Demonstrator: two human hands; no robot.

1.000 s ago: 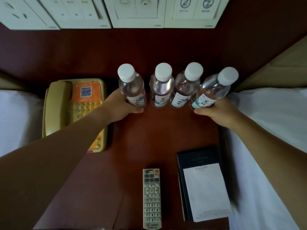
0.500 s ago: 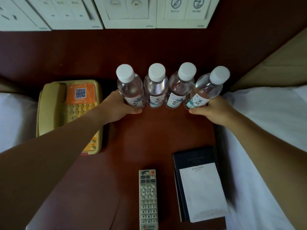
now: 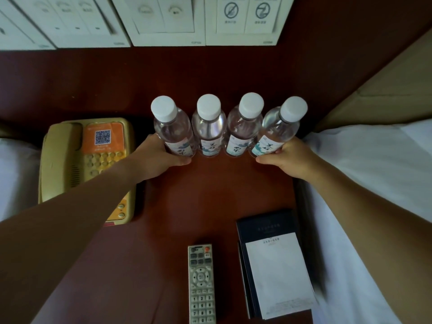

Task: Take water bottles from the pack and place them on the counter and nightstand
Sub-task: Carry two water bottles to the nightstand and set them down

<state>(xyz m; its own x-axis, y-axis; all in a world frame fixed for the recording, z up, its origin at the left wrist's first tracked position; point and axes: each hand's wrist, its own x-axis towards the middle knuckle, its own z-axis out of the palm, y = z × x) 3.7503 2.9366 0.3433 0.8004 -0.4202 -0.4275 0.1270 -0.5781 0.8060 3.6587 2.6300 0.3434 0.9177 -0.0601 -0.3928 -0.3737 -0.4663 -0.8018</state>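
Dim, warm light; wide-angle bending at edges, corners slightly blurred.

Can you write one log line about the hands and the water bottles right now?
left hand: grips leftmost bottle | right hand: grips rightmost bottle | four bottles in row on nightstand

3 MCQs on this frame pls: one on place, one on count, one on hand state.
1. What lies left of the bottles on the nightstand?
A. telephone
B. lamp
C. kettle

2. How many water bottles stand in the row?
A. two
B. four
C. six

3. What is the right hand doing?
A. pressing the remote
B. hanging free
C. gripping the rightmost bottle

Key:
1 A: the telephone sits left of the row.
2 B: four white caps show, from the leftmost bottle to the rightmost bottle.
3 C: the right hand wraps the end bottle's base; the left hand grips the leftmost; the remote lies untouched.
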